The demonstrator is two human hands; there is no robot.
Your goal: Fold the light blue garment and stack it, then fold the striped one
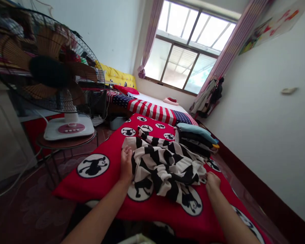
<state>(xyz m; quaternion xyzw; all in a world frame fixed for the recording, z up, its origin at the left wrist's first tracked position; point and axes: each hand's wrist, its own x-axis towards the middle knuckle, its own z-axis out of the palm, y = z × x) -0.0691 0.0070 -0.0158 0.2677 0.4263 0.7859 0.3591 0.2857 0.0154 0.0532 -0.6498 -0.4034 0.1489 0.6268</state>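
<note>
A crumpled black-and-white checked garment (165,162) lies spread over a red cloth (109,200) printed with black figures in white circles. Its exact kind is hard to tell from the folds. My left hand (127,164) is at the garment's left edge, fingers curled against the fabric. On the opposite side my right hand (213,181) is closed at the right edge, with the fabric running up to its fingers. Just behind the garment, a stack of folded clothes (195,139) has a light blue piece on top and dark ones under it.
A fan (71,127) stands on a round stool (66,143) to the left. Further back is a bed with a stars-and-stripes cover (152,113) below a window (180,64). Clothes hang (208,96) by the right wall.
</note>
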